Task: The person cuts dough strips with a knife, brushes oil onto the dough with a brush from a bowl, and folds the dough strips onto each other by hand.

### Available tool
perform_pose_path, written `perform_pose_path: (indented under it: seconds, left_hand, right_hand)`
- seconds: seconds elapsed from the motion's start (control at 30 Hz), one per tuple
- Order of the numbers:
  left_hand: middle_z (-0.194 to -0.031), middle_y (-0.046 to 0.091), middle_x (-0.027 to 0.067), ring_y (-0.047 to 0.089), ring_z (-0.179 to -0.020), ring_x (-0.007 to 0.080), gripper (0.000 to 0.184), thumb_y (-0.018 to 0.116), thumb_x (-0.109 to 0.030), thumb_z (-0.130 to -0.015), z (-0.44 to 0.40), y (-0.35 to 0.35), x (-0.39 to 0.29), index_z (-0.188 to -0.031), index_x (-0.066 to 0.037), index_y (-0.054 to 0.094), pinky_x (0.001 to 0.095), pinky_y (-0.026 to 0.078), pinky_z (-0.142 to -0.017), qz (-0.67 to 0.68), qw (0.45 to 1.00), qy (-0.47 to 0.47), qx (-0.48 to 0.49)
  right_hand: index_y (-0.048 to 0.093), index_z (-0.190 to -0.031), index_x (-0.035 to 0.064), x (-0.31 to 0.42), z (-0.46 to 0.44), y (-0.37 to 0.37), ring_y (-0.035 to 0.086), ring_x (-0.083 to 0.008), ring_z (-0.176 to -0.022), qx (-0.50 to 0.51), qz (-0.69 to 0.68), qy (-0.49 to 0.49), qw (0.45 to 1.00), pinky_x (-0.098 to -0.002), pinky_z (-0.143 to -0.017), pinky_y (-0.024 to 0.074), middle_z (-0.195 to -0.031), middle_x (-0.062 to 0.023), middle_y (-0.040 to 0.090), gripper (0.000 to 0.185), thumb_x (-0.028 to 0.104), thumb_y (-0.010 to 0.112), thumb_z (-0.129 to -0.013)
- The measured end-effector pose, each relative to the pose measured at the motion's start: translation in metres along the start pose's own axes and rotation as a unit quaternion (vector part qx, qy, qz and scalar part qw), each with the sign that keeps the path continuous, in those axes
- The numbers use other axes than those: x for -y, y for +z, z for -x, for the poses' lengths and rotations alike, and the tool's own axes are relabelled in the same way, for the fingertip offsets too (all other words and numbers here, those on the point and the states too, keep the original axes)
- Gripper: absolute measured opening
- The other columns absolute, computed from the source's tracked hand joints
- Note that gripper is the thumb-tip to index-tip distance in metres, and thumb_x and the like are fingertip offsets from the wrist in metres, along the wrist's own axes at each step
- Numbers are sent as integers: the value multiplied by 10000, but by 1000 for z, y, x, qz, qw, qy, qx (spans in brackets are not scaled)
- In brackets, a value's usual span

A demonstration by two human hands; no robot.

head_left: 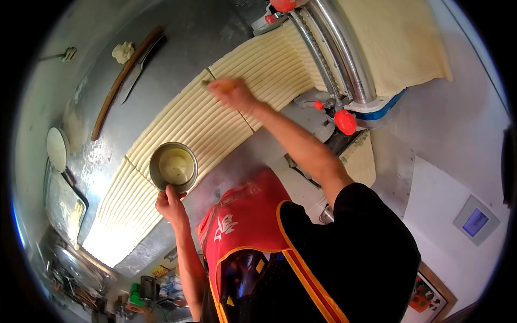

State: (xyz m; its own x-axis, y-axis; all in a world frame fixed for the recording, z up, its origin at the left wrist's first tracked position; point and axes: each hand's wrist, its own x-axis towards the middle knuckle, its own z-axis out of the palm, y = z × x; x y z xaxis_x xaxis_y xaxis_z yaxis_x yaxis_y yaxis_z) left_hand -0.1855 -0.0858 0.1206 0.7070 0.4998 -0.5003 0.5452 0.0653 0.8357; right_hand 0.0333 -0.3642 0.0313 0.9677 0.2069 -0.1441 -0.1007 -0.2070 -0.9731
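My left hand point(172, 206) grips the rim of a round metal bowl point(155, 171), its thumb over the near edge. Pale yellowish liquid point(176, 166) lies in the bowl, which is held above long dough strips point(177, 129) lined up side by side. Farther along the same strips, my right hand point(235, 96) is closed around what looks like a small brush point(206, 83). Motion blurs the hand and the tool, so the brush tip is unclear. Cross cuts divide the strips into sections, one of them just beside my right hand.
A dough roller machine point(344, 54) with red knobs point(345, 122) stands at upper right, a wide dough sheet point(396, 48) behind it. On the metal table point(177, 59) lie a curved wooden stick point(121, 81), a blade point(133, 81) and a dough lump point(123, 52). A tray point(56, 202) sits far left.
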Motion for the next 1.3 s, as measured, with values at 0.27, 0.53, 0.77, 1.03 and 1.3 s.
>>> perform_pose_path:
  seconds: [0.27, 0.53, 0.77, 1.03, 1.3]
  left_hand:
    - [-712, 638, 67, 601, -586, 106, 277, 557, -137, -980, 2, -8, 2, -778, 46, 603, 268, 545, -552, -21, 1000, -12, -2]
    - [-706, 659, 86, 634, -594, 130, 307, 551, -165, -979, -2, -8, -3, -812, 82, 626, 269, 532, -556, -25, 1000, -3, 1]
    - [-704, 657, 83, 632, -564, 141, 294, 548, -157, -976, -2, -3, -12, -806, 69, 627, 262, 515, -546, -31, 1000, -3, -3]
    - [-730, 668, 96, 638, -574, 146, 284, 541, -146, -981, -2, -3, -15, -850, 89, 633, 268, 529, -554, -31, 999, 8, 7]
    - [-767, 669, 111, 648, -569, 167, 290, 540, -166, -990, 1, -11, 5, -900, 91, 640, 298, 578, -538, -50, 998, 19, 38]
  right_hand:
    - [737, -905, 47, -23, -54, -43, 706, -237, -670, -233, 148, -128, 953, -308, -607, 532, -736, -130, 713, 149, 169, 651, -895]
    - [697, -812, -16, -24, -65, -113, 607, -112, -533, -268, 4, 99, 958, -295, -490, 480, -642, -48, 668, 178, 141, 646, -879]
    - [730, -943, 102, -27, -54, -60, 709, -276, -791, -279, 221, -36, 934, -364, -696, 541, -830, -130, 715, 133, 182, 633, -901]
    - [724, -969, 21, -77, -49, -104, 681, -170, -710, -317, 34, -2, 948, -319, -688, 548, -794, -96, 735, 139, 45, 624, -876]
    - [714, -869, 69, 6, 24, -29, 680, -250, -710, -63, 99, 28, 993, -350, -693, 536, -742, -116, 700, 112, 110, 611, -877]
